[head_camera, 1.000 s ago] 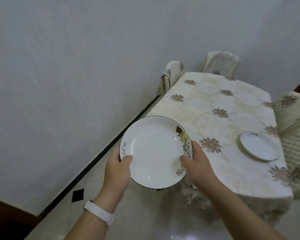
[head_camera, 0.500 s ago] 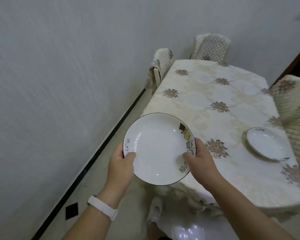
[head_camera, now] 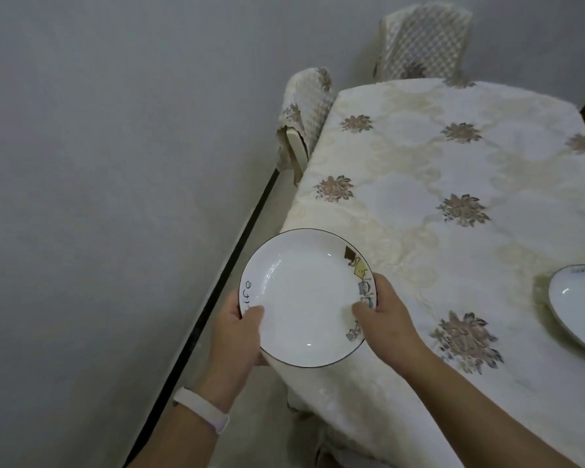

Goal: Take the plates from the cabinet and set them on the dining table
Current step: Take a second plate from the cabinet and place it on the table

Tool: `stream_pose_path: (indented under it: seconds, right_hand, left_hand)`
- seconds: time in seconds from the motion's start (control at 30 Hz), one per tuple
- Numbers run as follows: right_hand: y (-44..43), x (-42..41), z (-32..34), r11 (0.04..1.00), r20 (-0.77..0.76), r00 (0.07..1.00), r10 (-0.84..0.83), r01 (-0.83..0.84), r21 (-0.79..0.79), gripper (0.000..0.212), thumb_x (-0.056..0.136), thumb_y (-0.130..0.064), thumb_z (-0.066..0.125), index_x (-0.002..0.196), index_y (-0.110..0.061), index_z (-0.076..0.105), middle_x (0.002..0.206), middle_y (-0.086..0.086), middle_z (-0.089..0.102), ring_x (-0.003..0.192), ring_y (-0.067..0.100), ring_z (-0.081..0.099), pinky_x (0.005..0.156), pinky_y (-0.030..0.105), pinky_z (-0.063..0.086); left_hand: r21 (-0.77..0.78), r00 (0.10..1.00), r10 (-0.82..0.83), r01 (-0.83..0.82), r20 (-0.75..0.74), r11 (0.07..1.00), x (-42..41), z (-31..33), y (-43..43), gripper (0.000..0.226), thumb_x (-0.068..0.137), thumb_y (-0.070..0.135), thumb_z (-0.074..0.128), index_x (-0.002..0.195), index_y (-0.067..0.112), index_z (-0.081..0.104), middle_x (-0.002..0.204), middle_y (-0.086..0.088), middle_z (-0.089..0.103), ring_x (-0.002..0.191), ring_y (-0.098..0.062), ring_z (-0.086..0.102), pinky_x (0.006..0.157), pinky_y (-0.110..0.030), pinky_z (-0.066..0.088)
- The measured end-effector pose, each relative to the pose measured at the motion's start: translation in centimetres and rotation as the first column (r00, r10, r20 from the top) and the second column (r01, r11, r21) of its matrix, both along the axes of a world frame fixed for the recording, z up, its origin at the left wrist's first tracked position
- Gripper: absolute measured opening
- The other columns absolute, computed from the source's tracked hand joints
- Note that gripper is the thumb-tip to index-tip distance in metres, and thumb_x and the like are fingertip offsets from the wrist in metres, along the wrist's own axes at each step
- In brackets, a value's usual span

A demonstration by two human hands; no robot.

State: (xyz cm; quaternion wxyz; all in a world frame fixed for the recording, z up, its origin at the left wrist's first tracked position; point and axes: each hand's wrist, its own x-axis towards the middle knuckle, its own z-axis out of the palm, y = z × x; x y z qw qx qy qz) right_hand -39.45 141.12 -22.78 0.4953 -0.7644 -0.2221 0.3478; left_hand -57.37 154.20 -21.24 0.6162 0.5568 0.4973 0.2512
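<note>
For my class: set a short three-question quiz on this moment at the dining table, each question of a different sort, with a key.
1. True or false: the held plate is gripped by one hand only.
2. Multiple choice: the second plate lies A) on the floor, B) on the tablecloth near the right edge of the view, C) on a chair.
3. Fill in: a white band is worn on the ___ wrist.

Key:
1. False. The left hand and the right hand each keep a grip on the rim.
2. B.
3. Left; see the wristband.
</note>
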Motion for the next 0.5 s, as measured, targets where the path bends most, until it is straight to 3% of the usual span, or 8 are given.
stream_pose_path:
  seconds: [0.07, 0.27, 0.4, 0.5]
  right_hand:
    - [0.6, 1.7, -0.4, 1.000, -0.007, 1.000, -0.019, 0.019, -0.005, 0.041, 0.081, -0.014, 0.049, 0.101, -0.050, 0.050, 0.089, -0.024, 0.065, 0.079, -0.007, 0.059, 0.064, 0.024, 0.047]
    - [0.8, 4.8, -2.4, 0.994, -0.022, 0.994, -0.108, 0.107, -0.036, 0.040, 0.073, -0.025, 0.048, 0.098, -0.056, 0.048, 0.090, -0.020, 0.065, 0.082, 0.001, 0.061, 0.073, 0.033, 0.052]
    - [0.8, 6.1, -3.7, 0.988, -0.032, 0.989, -0.147, 0.146, -0.049, 0.040, 0.071, -0.027, 0.046, 0.101, -0.054, 0.048, 0.090, -0.028, 0.062, 0.080, -0.006, 0.058, 0.070, 0.029, 0.049]
    - [1.1, 7.1, -4.9, 0.981, -0.035, 0.983, -0.182, 0.179, -0.071, 0.043, 0.072, -0.027, 0.047, 0.110, -0.048, 0.045, 0.093, -0.022, 0.062, 0.082, -0.005, 0.058, 0.067, 0.026, 0.045]
  left_hand:
    - [0.014, 1.000, -0.023, 0.024, -0.020, 1.000, 1.9, -0.6, 0.9, 0.036, 0.076, 0.020, 0.051, 0.095, 0.043, 0.069, 0.093, 0.009, 0.076, 0.080, -0.012, 0.072, 0.055, -0.025, 0.055]
    - [0.005, 0.991, -0.103, 0.104, -0.084, 0.995, 6.3, -2.3, 2.6, 0.036, 0.076, 0.018, 0.052, 0.102, 0.037, 0.069, 0.096, 0.005, 0.076, 0.091, -0.023, 0.072, 0.077, -0.044, 0.059]
    - [0.001, 0.978, -0.185, 0.186, -0.097, 0.983, 8.5, -3.1, 3.7, 0.037, 0.077, 0.017, 0.052, 0.106, 0.032, 0.069, 0.097, 0.002, 0.076, 0.091, -0.023, 0.071, 0.077, -0.043, 0.058]
    - [-0.030, 0.974, -0.199, 0.197, -0.108, 0.980, 10.1, -4.3, 4.8, 0.037, 0.083, 0.008, 0.054, 0.095, 0.037, 0.072, 0.091, 0.003, 0.076, 0.081, -0.019, 0.069, 0.062, -0.034, 0.057]
